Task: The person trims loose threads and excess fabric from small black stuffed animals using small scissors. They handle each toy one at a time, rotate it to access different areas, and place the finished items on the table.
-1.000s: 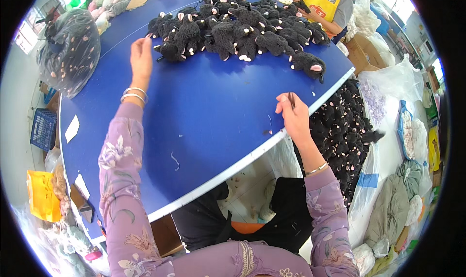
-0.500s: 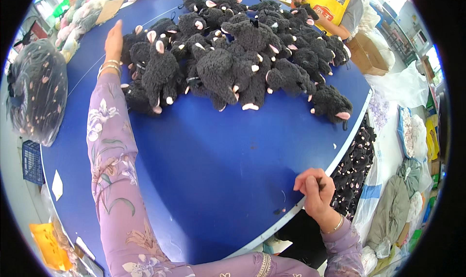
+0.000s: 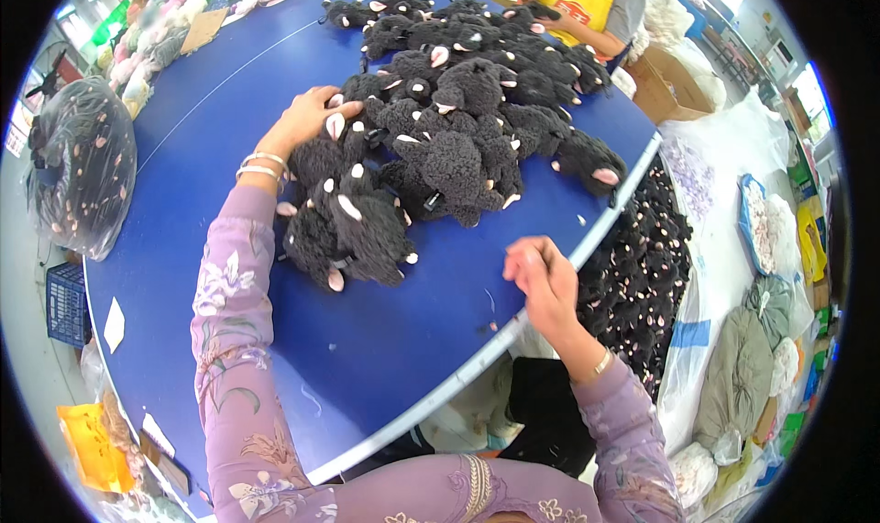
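A heap of black plush toys (image 3: 454, 165) with small pink and white ears and feet covers the far middle of the blue table (image 3: 412, 312). My left hand (image 3: 310, 121) lies against the heap's left edge, fingers stretched over the toys and pressing on them. Just in front of that hand, a few toys (image 3: 353, 234) bunch together nearer to me. Over the right table edge hovers my right hand (image 3: 545, 285), apart from the toys. Its fingers are curled and slightly blurred; whatever they hold, if anything, is hidden.
Across the table, a person in a yellow apron (image 3: 579, 5) handles a black toy. More black toys fill the space below the right edge (image 3: 642, 275). A clear bag of toys (image 3: 78, 165) stands left, above a blue crate (image 3: 67, 303). An open cardboard box (image 3: 674, 83) sits far right.
My left hand has come nearer and rightward, its fingers now over the toys. Left-side toys have shifted toward me. My right hand has moved up and left. The view has shifted too.
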`<action>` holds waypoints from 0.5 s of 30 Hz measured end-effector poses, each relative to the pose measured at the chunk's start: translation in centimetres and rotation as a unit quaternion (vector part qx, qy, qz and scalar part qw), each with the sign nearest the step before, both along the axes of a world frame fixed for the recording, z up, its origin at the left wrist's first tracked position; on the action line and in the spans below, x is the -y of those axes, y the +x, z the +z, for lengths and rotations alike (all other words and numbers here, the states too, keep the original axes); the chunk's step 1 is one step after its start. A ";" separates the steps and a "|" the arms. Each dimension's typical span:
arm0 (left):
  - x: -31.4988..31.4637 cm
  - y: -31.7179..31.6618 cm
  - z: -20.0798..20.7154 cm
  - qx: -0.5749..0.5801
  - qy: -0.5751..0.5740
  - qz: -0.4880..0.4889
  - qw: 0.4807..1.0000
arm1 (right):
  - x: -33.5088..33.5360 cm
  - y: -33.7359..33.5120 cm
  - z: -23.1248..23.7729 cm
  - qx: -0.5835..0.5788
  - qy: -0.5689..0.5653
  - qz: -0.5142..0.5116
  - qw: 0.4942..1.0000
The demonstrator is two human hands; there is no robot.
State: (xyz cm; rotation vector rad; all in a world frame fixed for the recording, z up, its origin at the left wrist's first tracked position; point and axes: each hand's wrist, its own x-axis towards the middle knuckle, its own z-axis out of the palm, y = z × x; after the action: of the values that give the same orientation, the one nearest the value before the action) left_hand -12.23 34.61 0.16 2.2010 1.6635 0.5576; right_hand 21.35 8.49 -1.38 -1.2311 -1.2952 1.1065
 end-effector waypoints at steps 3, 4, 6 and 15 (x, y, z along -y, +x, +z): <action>4.8 1.1 0.1 -0.014 -0.036 0.075 0.996 | -0.3 0.1 -0.3 0.029 0.041 -0.005 0.999; 6.4 1.0 0.0 0.008 -0.039 0.095 0.995 | -0.4 0.0 -0.3 0.034 0.057 -0.006 0.998; 9.3 2.2 0.0 0.048 0.037 0.117 0.991 | -0.5 0.2 -0.5 0.039 0.087 -0.009 0.995; 32.1 7.8 6.9 0.095 0.224 -0.032 0.969 | -4.4 7.9 3.0 0.162 0.244 -0.319 0.901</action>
State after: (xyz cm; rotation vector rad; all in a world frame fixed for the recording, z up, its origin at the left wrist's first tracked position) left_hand -4.39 2.46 7.01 2.3944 1.4686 1.1854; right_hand 29.25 12.86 1.66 -1.3313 -1.1723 0.0933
